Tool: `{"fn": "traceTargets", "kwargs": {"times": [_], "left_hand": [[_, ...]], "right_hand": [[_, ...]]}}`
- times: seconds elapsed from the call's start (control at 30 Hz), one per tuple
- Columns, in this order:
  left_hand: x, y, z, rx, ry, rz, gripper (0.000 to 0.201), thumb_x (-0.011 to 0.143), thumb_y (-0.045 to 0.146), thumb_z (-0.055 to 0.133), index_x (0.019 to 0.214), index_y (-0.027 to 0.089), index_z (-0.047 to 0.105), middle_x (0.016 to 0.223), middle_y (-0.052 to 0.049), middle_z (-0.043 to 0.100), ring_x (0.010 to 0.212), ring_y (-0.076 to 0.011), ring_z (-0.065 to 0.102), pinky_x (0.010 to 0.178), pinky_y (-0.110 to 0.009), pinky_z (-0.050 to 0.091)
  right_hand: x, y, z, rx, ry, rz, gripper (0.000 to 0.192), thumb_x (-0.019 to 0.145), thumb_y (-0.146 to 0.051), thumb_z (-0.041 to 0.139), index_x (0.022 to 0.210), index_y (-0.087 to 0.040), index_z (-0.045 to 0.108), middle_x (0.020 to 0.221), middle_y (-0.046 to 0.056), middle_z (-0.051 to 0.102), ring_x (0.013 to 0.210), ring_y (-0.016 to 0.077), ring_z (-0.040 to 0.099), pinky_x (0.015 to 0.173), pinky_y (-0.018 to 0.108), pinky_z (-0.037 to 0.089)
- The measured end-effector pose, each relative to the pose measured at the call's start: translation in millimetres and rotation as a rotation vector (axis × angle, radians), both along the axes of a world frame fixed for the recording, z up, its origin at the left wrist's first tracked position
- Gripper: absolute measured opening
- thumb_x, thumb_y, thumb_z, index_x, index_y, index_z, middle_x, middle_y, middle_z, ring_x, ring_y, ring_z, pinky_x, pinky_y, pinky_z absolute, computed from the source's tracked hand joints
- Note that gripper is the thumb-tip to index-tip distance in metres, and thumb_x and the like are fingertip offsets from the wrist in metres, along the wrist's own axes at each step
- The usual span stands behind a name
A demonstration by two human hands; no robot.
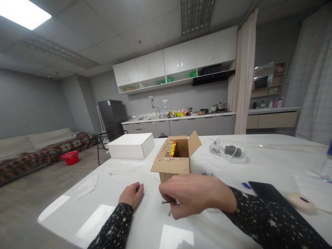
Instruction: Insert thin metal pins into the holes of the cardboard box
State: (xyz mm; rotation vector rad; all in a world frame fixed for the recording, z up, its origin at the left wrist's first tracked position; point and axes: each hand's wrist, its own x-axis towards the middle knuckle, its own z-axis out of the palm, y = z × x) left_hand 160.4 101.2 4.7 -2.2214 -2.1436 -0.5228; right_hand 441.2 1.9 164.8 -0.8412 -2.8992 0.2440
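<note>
My right hand [193,199] hovers low over the white table [145,221], its fingers pinched on a small dark screw [166,202] that pokes out to the left. My left hand [132,194] rests curled on the tabletop, holding nothing. Just beyond both hands stands an open cardboard box [175,159] with several screws stuck along its front flap and a yellow and red item inside. Both sleeves are dark with small stars.
A closed white box [131,145] sits at the far left of the table. A white device with cable [232,153] lies behind the cardboard box. To the right are a dark tablet [269,193], a pale round object [301,201] and a bottle [327,167]. Crumpled tissue [86,186] lies left.
</note>
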Motion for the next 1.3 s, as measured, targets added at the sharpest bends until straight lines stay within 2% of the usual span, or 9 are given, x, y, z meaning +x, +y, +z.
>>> {"fn": "traceTargets", "kwargs": {"times": [0.1, 0.17, 0.3, 0.4, 0.63, 0.87, 1.0, 1.13, 1.3], "left_hand": [[2, -2, -2.6, -0.012, 0.007, -0.016, 0.039, 0.092, 0.043, 0.033, 0.061, 0.022, 0.046, 0.067, -0.004, 0.064, 0.068, -0.0185, 0.058, 0.063, -0.027, 0.031], [4, -4, -3.9, -0.013, 0.009, -0.021, 0.04, 0.092, 0.043, 0.033, 0.061, 0.022, 0.046, 0.065, -0.004, 0.063, 0.067, -0.0181, 0.057, 0.062, -0.027, 0.031], [8, -9, -6.3, 0.018, 0.004, -0.014, 0.04, 0.091, 0.042, 0.035, 0.059, 0.022, 0.046, 0.063, -0.003, 0.061, 0.066, -0.0177, 0.056, 0.062, -0.026, 0.032], [9, -14, -7.9, 0.033, -0.004, -0.019, 0.04, 0.091, 0.042, 0.035, 0.058, 0.022, 0.045, 0.063, -0.003, 0.06, 0.066, -0.0179, 0.056, 0.062, -0.026, 0.033], [8, -33, -6.8, 0.019, -0.031, -0.049, 0.04, 0.09, 0.043, 0.034, 0.057, 0.022, 0.043, 0.062, -0.003, 0.06, 0.065, -0.0182, 0.054, 0.063, -0.026, 0.035], [12, -53, -2.7, 0.049, -0.086, -0.07, 0.039, 0.088, 0.045, 0.033, 0.056, 0.022, 0.036, 0.058, -0.001, 0.052, 0.062, -0.0164, 0.048, 0.063, -0.026, 0.035], [18, -66, -1.5, 0.1, -0.149, -0.101, 0.04, 0.086, 0.048, 0.032, 0.056, 0.022, 0.03, 0.053, 0.002, 0.042, 0.058, -0.0143, 0.042, 0.061, -0.026, 0.033], [25, -85, -8.2, 0.146, -0.23, -0.125, 0.043, 0.084, 0.054, 0.034, 0.056, 0.022, 0.026, 0.052, 0.003, 0.034, 0.057, -0.0129, 0.037, 0.059, -0.026, 0.031], [26, -110, -21.5, 0.167, -0.319, -0.105, 0.048, 0.083, 0.06, 0.036, 0.056, 0.022, 0.026, 0.051, 0.004, 0.031, 0.056, -0.0127, 0.034, 0.056, -0.025, 0.03]], "right_hand": [[16, -14, 17.8, 0.01, 0.104, 0.009, 0.012, 0.076, -0.018, 0.059, 0.087, -0.02, 0.055, 0.08, 0.0, 0.058, 0.066, 0.0129, 0.047, 0.053, 0.024, 0.033], [28, -16, 30.7, 0.006, 0.206, -0.034, 0.018, 0.076, -0.013, 0.057, 0.092, -0.021, 0.055, 0.08, -0.001, 0.058, 0.067, 0.0124, 0.049, 0.057, 0.023, 0.036], [51, -8, 52.4, 0.005, 0.382, -0.154, 0.036, 0.079, -0.014, 0.055, 0.114, -0.02, 0.05, 0.08, -0.002, 0.058, 0.069, 0.0127, 0.052, 0.059, 0.023, 0.039], [63, 4, 57.8, 0.041, 0.502, -0.249, 0.041, 0.08, -0.014, 0.054, 0.121, -0.02, 0.049, 0.081, -0.001, 0.06, 0.072, 0.0131, 0.054, 0.062, 0.023, 0.04], [74, 26, 48.8, 0.078, 0.573, -0.426, 0.028, 0.074, -0.014, 0.056, 0.102, -0.017, 0.056, 0.082, 0.001, 0.062, 0.071, 0.0129, 0.054, 0.059, 0.023, 0.039], [71, 18, 48.6, 0.024, 0.64, -0.374, 0.019, 0.07, -0.011, 0.056, 0.088, -0.017, 0.052, 0.079, 0.001, 0.063, 0.071, 0.0133, 0.059, 0.06, 0.023, 0.043], [71, 21, 38.3, -0.116, 0.643, -0.327, 0.019, 0.072, -0.01, 0.055, 0.088, -0.017, 0.052, 0.075, 0.001, 0.065, 0.067, 0.0137, 0.063, 0.057, 0.022, 0.046], [77, 27, 26.1, -0.136, 0.606, -0.353, 0.017, 0.072, -0.009, 0.056, 0.086, -0.017, 0.053, 0.072, 0.001, 0.066, 0.065, 0.0145, 0.065, 0.052, 0.021, 0.045], [85, 23, 21.7, -0.185, 0.576, -0.401, 0.014, 0.073, -0.011, 0.058, 0.086, -0.016, 0.055, 0.075, 0.003, 0.07, 0.067, 0.015, 0.068, 0.054, 0.02, 0.047]]}}
